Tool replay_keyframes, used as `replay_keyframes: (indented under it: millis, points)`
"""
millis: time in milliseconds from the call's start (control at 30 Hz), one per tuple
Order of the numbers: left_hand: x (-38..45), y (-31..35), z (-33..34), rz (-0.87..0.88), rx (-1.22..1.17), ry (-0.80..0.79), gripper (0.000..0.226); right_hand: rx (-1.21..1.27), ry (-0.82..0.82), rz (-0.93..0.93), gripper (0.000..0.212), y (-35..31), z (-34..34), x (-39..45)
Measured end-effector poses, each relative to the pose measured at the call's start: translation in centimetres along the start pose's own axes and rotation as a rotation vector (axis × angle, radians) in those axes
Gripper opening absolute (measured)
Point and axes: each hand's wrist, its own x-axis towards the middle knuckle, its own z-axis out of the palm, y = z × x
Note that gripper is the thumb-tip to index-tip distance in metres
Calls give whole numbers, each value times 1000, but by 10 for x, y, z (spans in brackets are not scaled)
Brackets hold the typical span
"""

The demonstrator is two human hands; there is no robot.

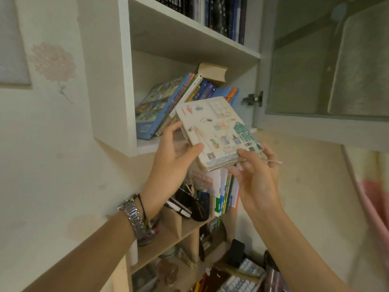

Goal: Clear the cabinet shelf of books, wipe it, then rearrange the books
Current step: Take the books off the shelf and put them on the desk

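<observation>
Pale wallpaper (52, 127) printed with one pink flower covers the wall at the left. A white wall cabinet (124, 81) hangs beside it, with two shelves in view: the upper shelf (189, 26) carries a row of dark upright books, the lower shelf (147, 144) a leaning row of books (166, 106), too tightly packed to count. The left hand (170, 163), a metal watch (134, 216) on its wrist, and the right hand (256, 178) together hold one illustrated book (219, 131), tilted, just in front of the lower shelf; fingers and thumbs curl round its lower edges. The cabinet's glass door (328, 66) stands open at the right. Below sits a wooden rack (168, 234) crowded with stationery.
</observation>
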Motion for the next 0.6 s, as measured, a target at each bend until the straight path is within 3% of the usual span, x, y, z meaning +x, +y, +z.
replay_keyframes:
  millis: [200,433,533,600]
  points:
    - [-11,-9,38,-110,-358,-96,59,-45,-45,-32,51,-10,-44,-31]
    - [-48,-33,61,-202,-355,-259,64,-479,30,-5,84,-24,-120,-72]
    - [-63,-47,69,-248,-348,-355,64,-655,70,39,65,-30,-141,-91]
    - [-74,-56,75,-270,-337,-404,64,-778,74,69,64,-30,-157,-101]
